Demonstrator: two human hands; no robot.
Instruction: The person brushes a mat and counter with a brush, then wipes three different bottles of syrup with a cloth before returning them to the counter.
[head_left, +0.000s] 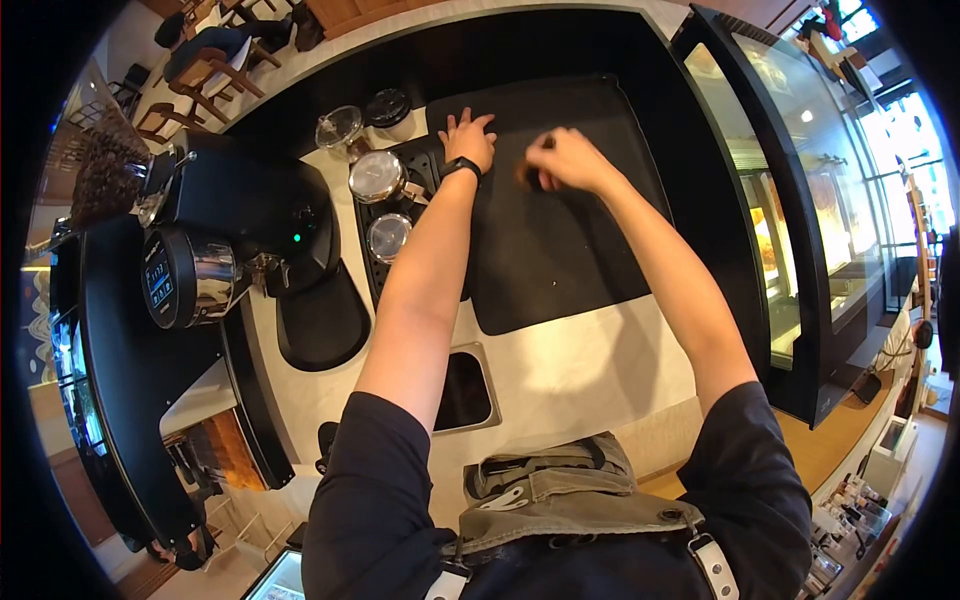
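Note:
My left hand (467, 140) lies with fingers spread on the upper left part of a black mat (560, 265); a dark watch is on that wrist. Over the same mat, further right, my right hand (570, 160) is closed around a small brown and dark thing (530, 177). Motion blur and the fingers hide its exact kind. Left of my left arm, a black holder (377, 278) bears round, shiny metal-topped tools (377, 177).
A black coffee grinder (255, 215) stands at the left. Behind the holder are a clear container (340, 128) and a black-lidded cup (390, 110). A sunken metal-rimmed bin (490, 385) sits near the front. A glass display case (810, 200) borders the right.

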